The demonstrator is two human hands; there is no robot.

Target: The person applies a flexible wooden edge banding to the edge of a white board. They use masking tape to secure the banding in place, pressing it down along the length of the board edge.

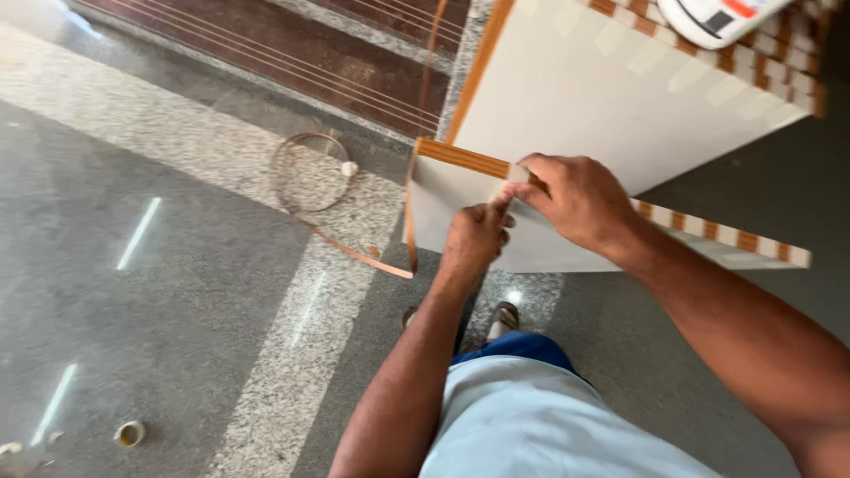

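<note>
Standing over the work, the person presses both hands together at the near edge of a white board [611, 97], which lies tilted across the right of the scene. The left hand [475, 237] pinches the wood-coloured edge band [460, 159] from below, thumb up against the board's edge, while the right hand [575, 199] closes its fingers over the same spot from above, so the two are touching around one short stretch of band. To the left of the hands the strip already sits along the edge as far as the corner; from there a loose length drops down the board's left end and trails off across the speckled stone floor [177, 265] to a curled loop [310, 171] lying well apart on the far side. Along the right part of the edge I see a patchy pattern of brown and white [717, 232], though whether that is bare core or torn band I cannot tell. A white device [717, 18] rests on the far corner of the board. My worry is the loose tail: its weight could drag the band askew or peel it off the corner if the pinch slackens. A thumb sliding along that thin edge could also crease the strip or leave it overhanging one face.
</note>
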